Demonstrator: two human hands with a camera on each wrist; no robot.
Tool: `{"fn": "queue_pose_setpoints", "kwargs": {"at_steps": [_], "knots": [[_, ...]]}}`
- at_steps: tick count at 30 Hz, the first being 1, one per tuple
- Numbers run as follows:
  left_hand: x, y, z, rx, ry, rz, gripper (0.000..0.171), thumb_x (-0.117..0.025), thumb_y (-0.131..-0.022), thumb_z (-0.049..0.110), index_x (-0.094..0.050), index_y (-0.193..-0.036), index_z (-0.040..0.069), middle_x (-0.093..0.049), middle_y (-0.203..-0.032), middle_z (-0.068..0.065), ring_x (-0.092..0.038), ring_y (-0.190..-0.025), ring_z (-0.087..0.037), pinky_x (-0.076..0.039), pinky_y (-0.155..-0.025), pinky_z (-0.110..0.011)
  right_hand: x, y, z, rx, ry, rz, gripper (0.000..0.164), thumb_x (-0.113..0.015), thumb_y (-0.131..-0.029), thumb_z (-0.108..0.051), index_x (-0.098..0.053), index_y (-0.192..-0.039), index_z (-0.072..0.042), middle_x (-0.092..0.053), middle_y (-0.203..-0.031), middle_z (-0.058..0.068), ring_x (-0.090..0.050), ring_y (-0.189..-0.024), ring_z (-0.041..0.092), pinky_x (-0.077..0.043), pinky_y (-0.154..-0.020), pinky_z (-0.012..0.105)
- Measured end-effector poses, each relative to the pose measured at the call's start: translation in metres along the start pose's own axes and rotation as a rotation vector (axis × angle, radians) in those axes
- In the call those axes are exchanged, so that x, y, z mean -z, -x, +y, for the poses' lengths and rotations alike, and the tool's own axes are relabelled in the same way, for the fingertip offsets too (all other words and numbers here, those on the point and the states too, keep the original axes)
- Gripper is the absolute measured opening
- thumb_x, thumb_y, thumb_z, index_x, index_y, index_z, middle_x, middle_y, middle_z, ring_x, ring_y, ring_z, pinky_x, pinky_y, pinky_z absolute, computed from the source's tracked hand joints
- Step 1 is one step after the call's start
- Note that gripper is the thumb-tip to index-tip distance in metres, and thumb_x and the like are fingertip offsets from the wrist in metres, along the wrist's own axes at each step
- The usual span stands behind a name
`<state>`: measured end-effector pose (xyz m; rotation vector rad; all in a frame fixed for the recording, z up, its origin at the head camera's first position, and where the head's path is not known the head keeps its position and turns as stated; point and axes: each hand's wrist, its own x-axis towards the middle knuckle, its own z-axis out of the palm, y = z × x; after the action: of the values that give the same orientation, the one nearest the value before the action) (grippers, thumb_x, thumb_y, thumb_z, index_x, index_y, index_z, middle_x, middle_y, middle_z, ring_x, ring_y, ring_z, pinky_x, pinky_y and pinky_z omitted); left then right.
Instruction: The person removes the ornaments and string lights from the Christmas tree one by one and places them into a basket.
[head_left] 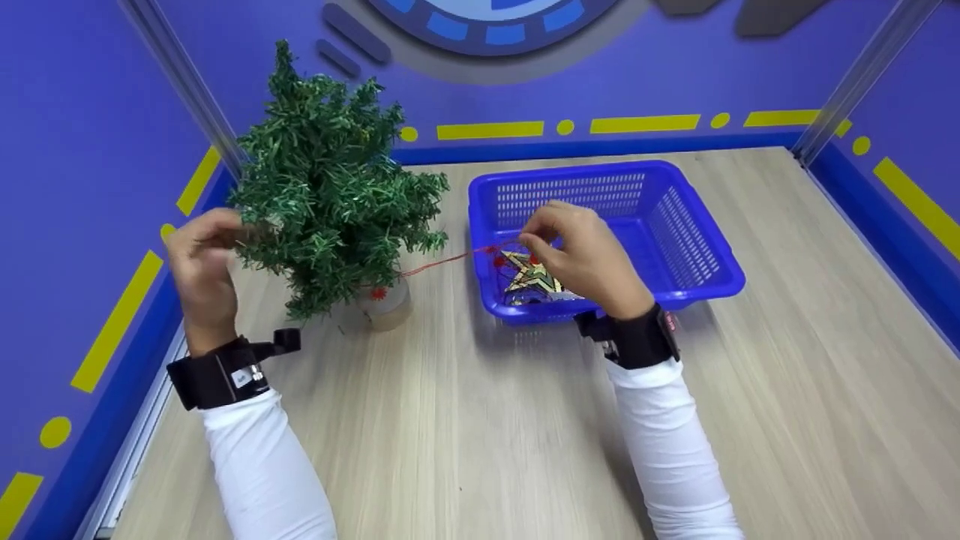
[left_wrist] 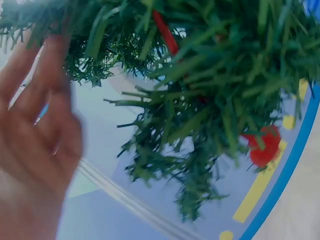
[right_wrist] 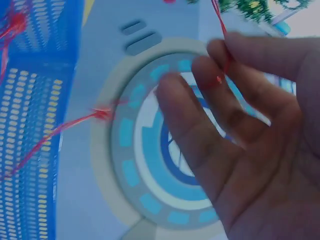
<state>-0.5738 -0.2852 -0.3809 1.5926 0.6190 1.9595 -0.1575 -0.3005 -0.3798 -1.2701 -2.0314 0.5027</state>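
Note:
A small green artificial Christmas tree (head_left: 330, 187) stands on a pale round base (head_left: 388, 307). My left hand (head_left: 204, 266) is at its left side, fingers fairly straight among the branches, fingertips hidden by needles in the left wrist view. A thin red string (head_left: 442, 262) with small red ornaments runs from the tree's lower part to my right hand (head_left: 589, 251). In the right wrist view, my thumb and a finger pinch the red string. A round red ornament (left_wrist: 265, 146) hangs among the branches.
Under my right hand is a blue plastic basket (head_left: 705, 247) with perforated sides. It holds a gold star (head_left: 525, 274) and more red string with ornaments. Blue-purple panels (head_left: 510, 105) enclose the wooden table (head_left: 465, 420) at the back and sides.

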Motion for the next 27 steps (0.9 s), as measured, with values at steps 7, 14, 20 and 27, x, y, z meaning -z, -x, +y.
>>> {"fn": "queue_pose_setpoints", "kwargs": {"at_steps": [7, 14, 20, 27], "knots": [[0.012, -0.009, 0.002, 0.172, -0.226, 0.390, 0.026, -0.061, -0.096, 0.016, -0.073, -0.088, -0.007, -0.072, -0.085, -0.007, -0.059, -0.072, -0.017, -0.042, -0.065, -0.026, -0.008, -0.004, 0.014, -0.100, 0.083, -0.231, 0.014, -0.068, -0.098, -0.022, -0.075, -0.095, -0.010, -0.072, -0.091, 0.003, -0.066, -0.082, 0.018, -0.055, -0.074, 0.038], [0.015, -0.004, -0.004, 0.551, -0.587, -0.110, 0.039, -0.045, -0.106, 0.016, -0.057, -0.144, 0.015, -0.053, -0.148, -0.003, -0.049, -0.134, -0.017, -0.038, -0.111, -0.038, -0.021, -0.006, 0.014, -0.132, 0.106, -0.299, 0.014, -0.066, -0.099, -0.023, -0.075, -0.098, -0.012, -0.072, -0.093, 0.002, -0.065, -0.081, 0.018, -0.055, -0.074, 0.038], [0.007, -0.001, -0.007, 0.472, -0.695, -0.287, 0.047, -0.040, -0.109, 0.016, -0.041, -0.156, 0.017, -0.047, -0.155, -0.007, -0.045, -0.134, -0.018, -0.032, -0.103, -0.029, -0.026, -0.005, 0.008, -0.120, 0.065, -0.298, 0.019, -0.066, -0.099, -0.026, -0.070, -0.112, -0.012, -0.070, -0.105, 0.003, -0.068, -0.091, 0.020, -0.056, -0.083, 0.040], [0.005, -0.001, -0.014, 0.330, -0.660, -0.276, 0.051, -0.044, -0.105, 0.005, -0.042, -0.156, 0.012, -0.042, -0.159, -0.010, -0.038, -0.147, -0.024, -0.028, -0.117, -0.033, -0.042, -0.004, -0.012, 0.054, 0.034, -0.192, 0.036, -0.075, -0.093, -0.029, -0.065, -0.122, -0.011, -0.058, -0.113, 0.003, -0.064, -0.094, 0.023, -0.055, -0.081, 0.033]]}}
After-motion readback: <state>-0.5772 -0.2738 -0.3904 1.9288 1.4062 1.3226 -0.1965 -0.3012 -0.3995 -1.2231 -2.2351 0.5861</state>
